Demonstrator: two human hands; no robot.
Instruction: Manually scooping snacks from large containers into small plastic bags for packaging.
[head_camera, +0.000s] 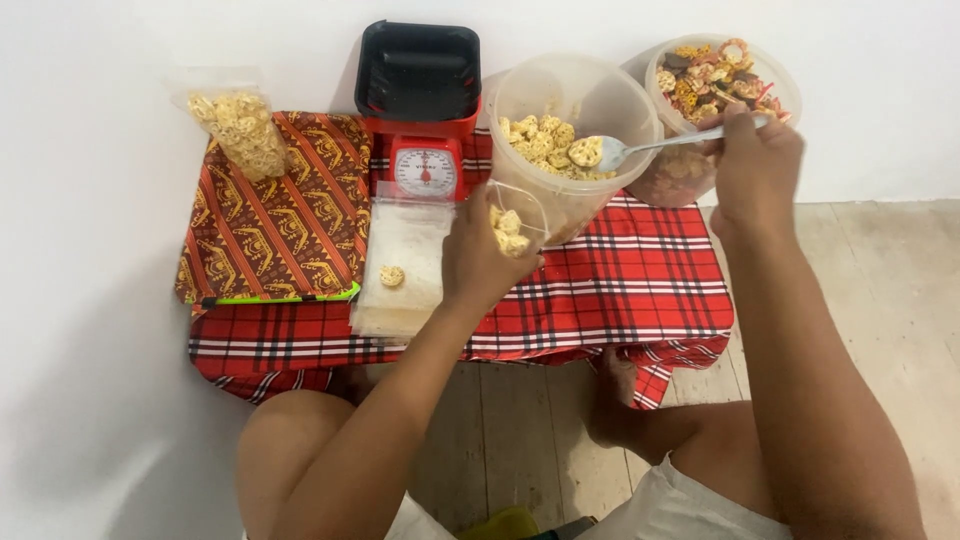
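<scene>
Bagging looks barely started; left hand (480, 255) grips a small clear bag (515, 222) holding a few crackers, right hand (755, 165) clutches a loaded spoon (640, 147) over the tub (575, 120); one filled bag (240, 125) done on the tabletop (640, 280).

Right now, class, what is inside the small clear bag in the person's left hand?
The small clear bag holds a few pale ring-shaped crackers. The left hand covers its lower part, so the rest is hidden.

Bright, even light (soft shadows).
</scene>
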